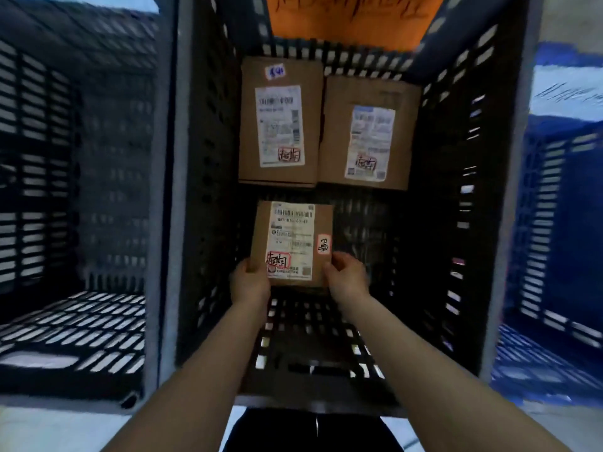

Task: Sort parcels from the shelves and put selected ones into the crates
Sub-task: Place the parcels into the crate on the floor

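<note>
both hands, left hand (249, 282) and right hand (346, 275), grip a parcel (290, 243) inside the black crate (434, 223).

A small brown parcel (291, 243) with a white label and red-bordered stickers is held face up, low inside the dark slotted crate (450, 197), gripped at its near corners. Two larger brown boxes, the left box (279, 122) and right box (368, 133), lie flat side by side against the far wall, labels up.
</note>
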